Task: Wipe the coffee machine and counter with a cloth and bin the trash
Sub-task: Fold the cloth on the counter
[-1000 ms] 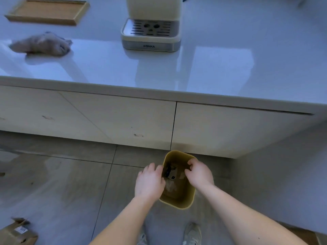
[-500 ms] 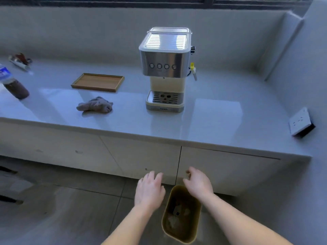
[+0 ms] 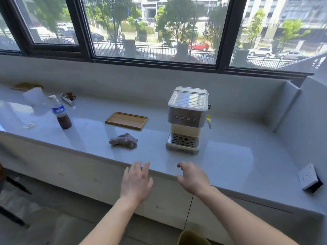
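A cream and steel coffee machine [image 3: 187, 119] stands on the pale grey counter [image 3: 230, 156]. A crumpled grey cloth [image 3: 123, 140] lies on the counter to its left. My left hand [image 3: 136, 181] and my right hand [image 3: 193, 177] hover open over the counter's front edge, both holding nothing, below the cloth and the machine. The rim of the yellow bin [image 3: 192, 238] shows on the floor at the bottom edge, between my forearms.
A wooden tray [image 3: 126, 120] lies behind the cloth. A plastic bottle [image 3: 61, 114] with dark liquid stands at left, with wrappers [image 3: 68, 98] and a paper roll [image 3: 34, 95] beyond. A wall socket [image 3: 307, 176] is at right. Windows run along the back.
Both hands have left the bin and risen to the counter's edge. The view has tilted up from the floor to the counter and windows.
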Tool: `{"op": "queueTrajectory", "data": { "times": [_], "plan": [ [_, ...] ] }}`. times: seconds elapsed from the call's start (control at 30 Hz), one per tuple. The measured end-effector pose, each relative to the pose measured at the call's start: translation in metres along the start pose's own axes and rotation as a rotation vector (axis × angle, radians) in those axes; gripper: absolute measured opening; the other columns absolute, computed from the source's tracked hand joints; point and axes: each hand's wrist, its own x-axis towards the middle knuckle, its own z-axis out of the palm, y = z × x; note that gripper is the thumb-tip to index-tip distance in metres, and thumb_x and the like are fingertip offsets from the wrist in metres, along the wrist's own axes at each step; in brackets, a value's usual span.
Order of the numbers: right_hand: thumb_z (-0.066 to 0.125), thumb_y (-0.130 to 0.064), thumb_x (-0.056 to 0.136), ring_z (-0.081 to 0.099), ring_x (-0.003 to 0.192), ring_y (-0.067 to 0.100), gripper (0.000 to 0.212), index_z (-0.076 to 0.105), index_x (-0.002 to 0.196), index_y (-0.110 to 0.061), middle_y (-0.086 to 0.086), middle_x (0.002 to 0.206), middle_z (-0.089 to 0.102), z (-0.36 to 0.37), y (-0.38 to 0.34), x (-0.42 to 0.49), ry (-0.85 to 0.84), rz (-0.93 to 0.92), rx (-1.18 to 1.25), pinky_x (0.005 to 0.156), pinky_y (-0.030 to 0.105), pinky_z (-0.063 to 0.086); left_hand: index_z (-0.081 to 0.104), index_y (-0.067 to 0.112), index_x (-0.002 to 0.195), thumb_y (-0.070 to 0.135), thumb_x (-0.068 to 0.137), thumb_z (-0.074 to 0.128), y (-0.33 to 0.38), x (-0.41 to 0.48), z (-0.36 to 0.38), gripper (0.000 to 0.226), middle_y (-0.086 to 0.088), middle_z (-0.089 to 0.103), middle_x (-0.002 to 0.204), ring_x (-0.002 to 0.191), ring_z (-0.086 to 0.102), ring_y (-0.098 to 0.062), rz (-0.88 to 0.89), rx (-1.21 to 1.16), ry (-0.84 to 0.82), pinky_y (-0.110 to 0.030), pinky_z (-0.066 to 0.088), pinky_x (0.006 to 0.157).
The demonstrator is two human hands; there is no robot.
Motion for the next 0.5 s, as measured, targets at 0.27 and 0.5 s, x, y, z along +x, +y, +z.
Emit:
{"op": "queueTrajectory", "data": {
  "times": [0.27,0.5],
  "plan": [
    [0.055,-0.037,0.087,0.053,0.118,0.021,0.046,0.052,0.131,-0.026,-0.001,0.128,0.057,-0.024,-0.073,0.041,0.101,-0.004,-0.038,0.084,0.033,0.044,0.035,0.021,0.144,0.040,0.092,0.050,-0.058,0.050,-0.049,0.057,-0.010,0.044,0.144,0.134,0.040,-0.028,0.074,-0.031,0.062,-0.042,0.038,0.105],
    [0.055,-0.037,0.088,0.054,0.116,0.020,0.043,0.052,0.129,-0.026,-0.002,0.124,0.059,-0.022,-0.126,0.078,0.115,-0.017,-0.022,0.088,0.036,0.048,0.042,0.021,0.139,0.038,0.088,0.054,-0.099,0.082,-0.066,0.055,-0.002,0.051,0.134,0.124,0.046,-0.024,0.134,-0.044,0.095,-0.039,0.039,0.102]
  ]
}}
